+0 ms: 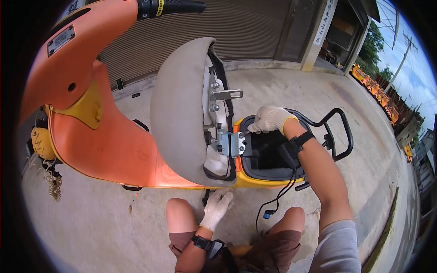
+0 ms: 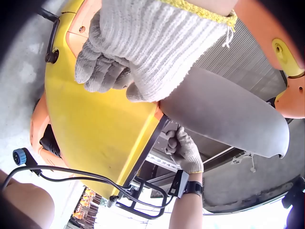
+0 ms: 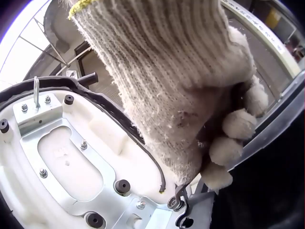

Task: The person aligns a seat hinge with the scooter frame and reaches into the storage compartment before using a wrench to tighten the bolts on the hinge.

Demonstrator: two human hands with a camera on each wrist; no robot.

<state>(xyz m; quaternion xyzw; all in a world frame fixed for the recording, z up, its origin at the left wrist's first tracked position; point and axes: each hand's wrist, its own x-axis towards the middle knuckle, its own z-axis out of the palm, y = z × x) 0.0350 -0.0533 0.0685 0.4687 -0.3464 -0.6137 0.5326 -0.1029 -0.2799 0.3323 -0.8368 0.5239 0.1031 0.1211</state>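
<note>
My gloved right hand (image 1: 271, 119) is at the hinge (image 1: 231, 144) of the raised grey seat (image 1: 177, 109) of an orange and yellow scooter. Its thumb and fingers grip a thin dark metal piece (image 3: 179, 192), ring-like at its end, beside a hinge bolt; most of it is hidden by the glove. The seat's white underside (image 3: 62, 157) carries a metal bracket, nuts and black rubber stops. My gloved left hand (image 1: 218, 208) is by the scooter's near side below the seat, fingers loosely curled, close to the yellow side panel (image 2: 95, 129). Nothing shows in it.
Right of the hinge lies the open storage well (image 1: 268, 152), with a black rear rack (image 1: 339, 132) behind. A black cable with a blue plug (image 1: 268, 214) hangs over the near side. Beyond the scooter stands a roller shutter (image 1: 255, 36).
</note>
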